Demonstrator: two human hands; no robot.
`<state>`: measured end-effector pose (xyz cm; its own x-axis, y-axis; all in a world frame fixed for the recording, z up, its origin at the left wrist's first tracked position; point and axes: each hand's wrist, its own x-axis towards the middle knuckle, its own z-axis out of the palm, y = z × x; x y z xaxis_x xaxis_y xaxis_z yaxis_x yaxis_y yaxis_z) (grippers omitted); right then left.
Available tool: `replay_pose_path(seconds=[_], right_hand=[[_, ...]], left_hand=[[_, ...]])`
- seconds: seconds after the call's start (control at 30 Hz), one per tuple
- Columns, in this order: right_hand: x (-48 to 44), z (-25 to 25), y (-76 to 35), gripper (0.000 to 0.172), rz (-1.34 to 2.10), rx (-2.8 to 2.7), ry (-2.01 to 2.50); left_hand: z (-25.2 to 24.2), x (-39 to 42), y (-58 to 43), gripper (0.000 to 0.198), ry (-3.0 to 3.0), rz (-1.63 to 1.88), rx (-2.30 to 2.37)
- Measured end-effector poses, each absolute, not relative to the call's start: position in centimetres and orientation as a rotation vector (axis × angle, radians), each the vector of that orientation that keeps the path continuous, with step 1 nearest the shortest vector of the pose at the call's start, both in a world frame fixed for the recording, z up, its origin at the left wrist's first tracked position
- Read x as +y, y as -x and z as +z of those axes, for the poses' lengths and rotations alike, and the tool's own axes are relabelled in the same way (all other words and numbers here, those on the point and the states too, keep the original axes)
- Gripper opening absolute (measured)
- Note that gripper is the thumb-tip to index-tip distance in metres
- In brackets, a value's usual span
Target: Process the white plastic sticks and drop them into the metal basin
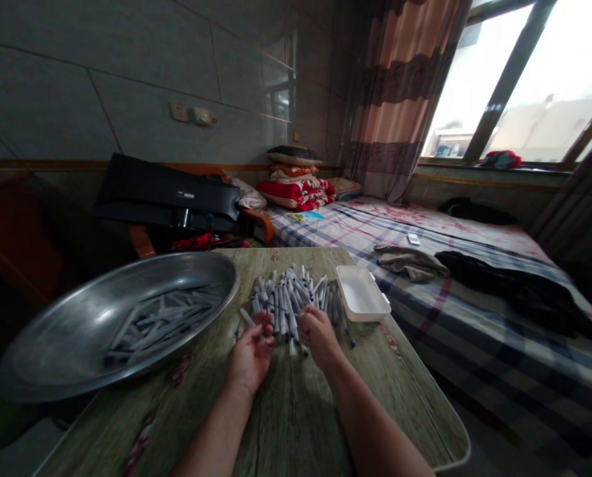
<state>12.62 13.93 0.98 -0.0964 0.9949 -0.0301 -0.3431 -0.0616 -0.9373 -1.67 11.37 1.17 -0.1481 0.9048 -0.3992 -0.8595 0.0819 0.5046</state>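
Observation:
Both my hands are over the front of a pile of white, pen-like tubes (289, 291) with dark ends. My left hand (254, 348) is closed around one translucent pen-like tube (247, 318), which sticks up past the fingers. Just to the right, my right hand (318, 334) is curled into a fist, knuckles up. A thin dark rod (279, 307) seems to run from that fist toward the left hand; its held end is hidden by the fingers.
A wide metal basin (72, 291) holding more tubes overhangs the table's left side. An open white plastic box (363, 295) stands right of the pile on the wood-patterned table (296, 424). Beyond the right edge is a bed (479, 318) with clothes on it.

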Motion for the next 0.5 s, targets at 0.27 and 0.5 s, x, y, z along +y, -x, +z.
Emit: replay_pose_path(seconds=[0.27, 0.5], right_hand=[[13.0, 0.4, -10.9, 0.014, 1.336, -1.438, 1.041], [13.4, 1.2, -11.7, 0.017, 1.733, -0.767, 0.710]], left_hand=[[0.9, 11.4, 1.1, 0.028, -0.100, 1.515, 0.708], [0.6, 11.1, 1.0, 0.027, -0.059, 1.416, 0.697]])
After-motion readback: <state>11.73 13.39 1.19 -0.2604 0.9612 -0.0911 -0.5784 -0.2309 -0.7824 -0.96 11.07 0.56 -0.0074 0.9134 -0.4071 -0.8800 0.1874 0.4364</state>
